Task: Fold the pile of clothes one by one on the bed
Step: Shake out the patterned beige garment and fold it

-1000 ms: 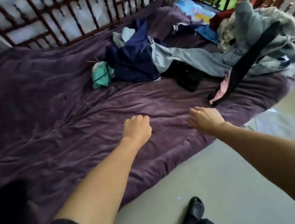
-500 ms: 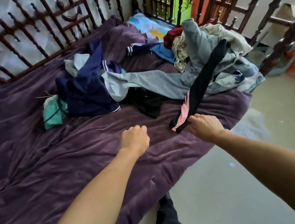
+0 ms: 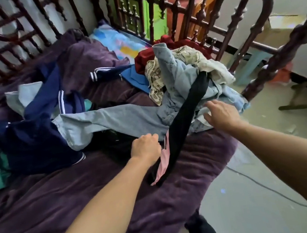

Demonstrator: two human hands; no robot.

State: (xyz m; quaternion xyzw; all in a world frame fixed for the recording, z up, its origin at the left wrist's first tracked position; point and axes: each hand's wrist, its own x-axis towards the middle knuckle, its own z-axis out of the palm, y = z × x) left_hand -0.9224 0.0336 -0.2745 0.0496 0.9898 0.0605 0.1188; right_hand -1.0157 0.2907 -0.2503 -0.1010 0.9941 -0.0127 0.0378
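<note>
Pile of clothes (image 3: 182,71): heaped at far right corner of bed (image 3: 81,191), just beyond right hand.
Right hand (image 3: 222,115): fingers spread loose over pile's near edge, gripping nothing.
Left hand (image 3: 145,146): curled, just beside black-and-pink trousers (image 3: 183,120).
Hidden: left fingertips turned away, so any grip on cloth impossible to tell.

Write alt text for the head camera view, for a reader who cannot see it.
A person's open right hand reaches to a pile of unfolded clothes on a purple-covered bed, while the curled left hand sits beside a black-and-pink garment trailing from it. Navy garments and a pale jeans leg lie spread to the left.
</note>
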